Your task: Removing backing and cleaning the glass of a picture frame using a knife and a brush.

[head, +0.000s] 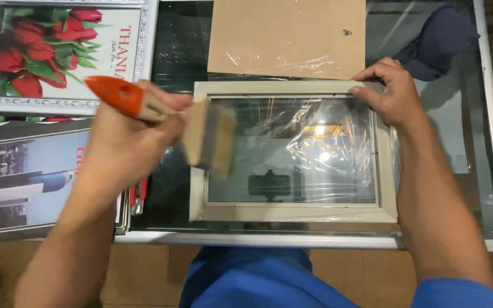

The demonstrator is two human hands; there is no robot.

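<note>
Nearest the camera, below the desk (315,240) edge, blue clothing fills the bottom of the view and both forearms reach up over the glass top. On that glass lies a pale picture frame (295,214), flat, its pane facing up and loose clear plastic film (326,137) crinkled across the right part of it. Left hand (122,140) is closed around the orange handle of a wide brush (161,117), whose bristles sit over the frame's left edge and blur with motion. Right hand (392,94) is partly curled, fingertips pressing the frame's top right corner, thumb on the outer side, holding nothing else.

To do the brushing well, I judge that the strokes should run lightly in one direction across the pane, away from the steadying hand, with the bristles kept flat so dust is carried off the edge and not pushed under the film; the right hand should keep firm pressure so the frame does not slide on the smooth glass.

Farther off, a brown backing board (286,37) lies just beyond the frame, a silver-framed flower picture (58,54) sits at the far left, and darker prints (24,177) are stacked below it.

Bristles are too blurred to tell whether they touch the pane. Reflections hide the glass surface, and a dark blue shape at the far right cannot be identified
</note>
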